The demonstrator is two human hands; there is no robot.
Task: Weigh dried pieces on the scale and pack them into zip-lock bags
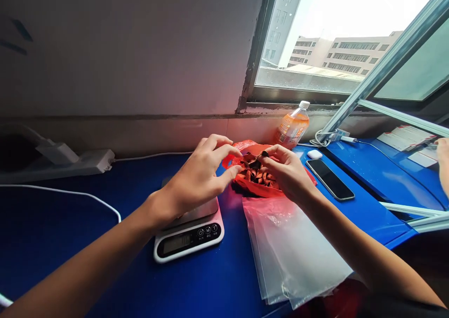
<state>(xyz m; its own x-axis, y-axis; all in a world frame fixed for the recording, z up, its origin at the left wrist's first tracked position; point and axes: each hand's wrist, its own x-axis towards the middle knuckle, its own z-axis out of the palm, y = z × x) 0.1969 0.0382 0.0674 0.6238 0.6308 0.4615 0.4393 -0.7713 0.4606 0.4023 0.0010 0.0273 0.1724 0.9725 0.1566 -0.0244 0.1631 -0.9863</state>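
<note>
A red plastic bag (257, 188) lies with its mouth spread, full of dark brown curled dried pieces (257, 175) that look like dried peel. My right hand (289, 170) is over the bag's right side, thumb and fingers pinching one dark dried piece (264, 154). At the bag's left edge, my left hand (205, 168) has its thumb and fingers apart, nothing visible between them. Beneath my left hand and wrist stands a white kitchen scale (189, 238) with a metal plate, partly covered by the hand; its display is too dim to read surely.
Clear plastic bags (298, 248) lie in front of the red bag. Behind it stands an orange drink bottle (293, 126). A phone (330, 179) and white earphone case (315, 154) lie right. A power strip (91, 163) is left. Another person's hand (444, 163) shows at far right.
</note>
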